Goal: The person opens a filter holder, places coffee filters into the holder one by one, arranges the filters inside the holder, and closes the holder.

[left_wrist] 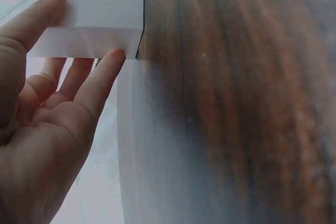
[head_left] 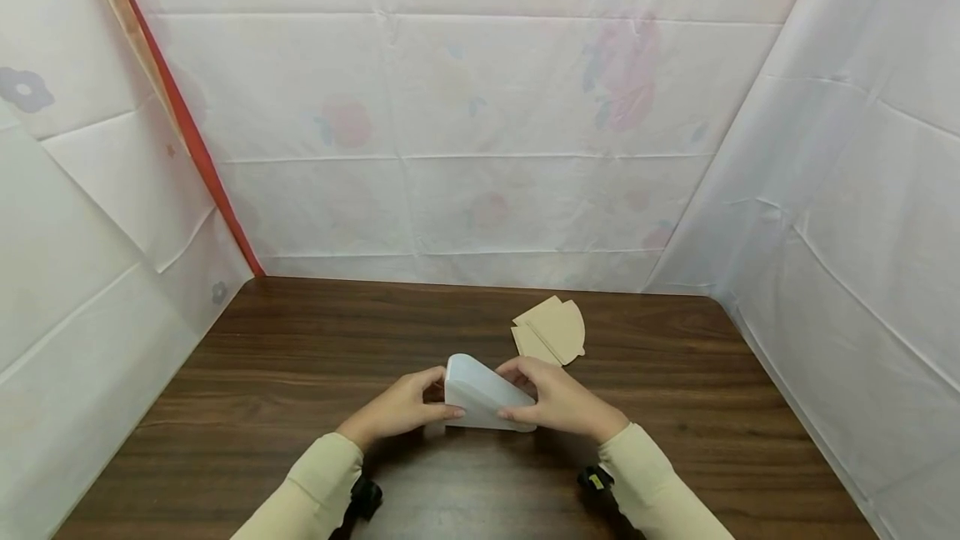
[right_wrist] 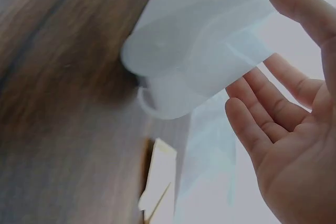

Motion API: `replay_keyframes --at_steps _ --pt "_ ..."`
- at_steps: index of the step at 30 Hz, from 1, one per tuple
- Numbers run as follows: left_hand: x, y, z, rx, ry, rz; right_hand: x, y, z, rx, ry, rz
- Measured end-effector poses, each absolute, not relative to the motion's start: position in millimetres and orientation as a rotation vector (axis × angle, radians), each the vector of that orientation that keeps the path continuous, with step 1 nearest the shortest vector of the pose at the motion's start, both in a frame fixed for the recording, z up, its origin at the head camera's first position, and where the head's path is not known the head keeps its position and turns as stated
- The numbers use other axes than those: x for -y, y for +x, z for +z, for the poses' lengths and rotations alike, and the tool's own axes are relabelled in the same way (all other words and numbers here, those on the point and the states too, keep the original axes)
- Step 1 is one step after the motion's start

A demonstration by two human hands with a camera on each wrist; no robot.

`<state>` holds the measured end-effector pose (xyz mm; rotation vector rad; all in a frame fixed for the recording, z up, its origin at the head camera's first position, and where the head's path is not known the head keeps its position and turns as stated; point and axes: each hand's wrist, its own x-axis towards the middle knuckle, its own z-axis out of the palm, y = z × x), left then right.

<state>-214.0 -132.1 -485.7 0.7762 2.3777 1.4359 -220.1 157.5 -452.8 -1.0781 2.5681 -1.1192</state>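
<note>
A white paper box with rounded flaps is held just above the table, between the two hands. My left hand grips its left end, thumb at the front and fingers behind. In the left wrist view, the thumb lies on one face of the box and a fingertip touches its narrow side. On the right end, my right hand holds the box between thumb and fingers. The right wrist view shows two rounded flaps standing slightly apart at one end.
A flat, folded beige cardboard piece with a curved edge lies on the brown wooden table, behind the right hand. White patterned cloth hangs behind the table and along both sides. A black device sits at the left wrist.
</note>
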Motion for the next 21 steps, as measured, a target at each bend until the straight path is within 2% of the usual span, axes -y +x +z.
replay_keyframes --at_steps 21 --pt "134.1 -212.4 -481.9 -2.325 0.773 1.425 -120.1 -220.9 -413.6 -2.593 -1.275 -1.076"
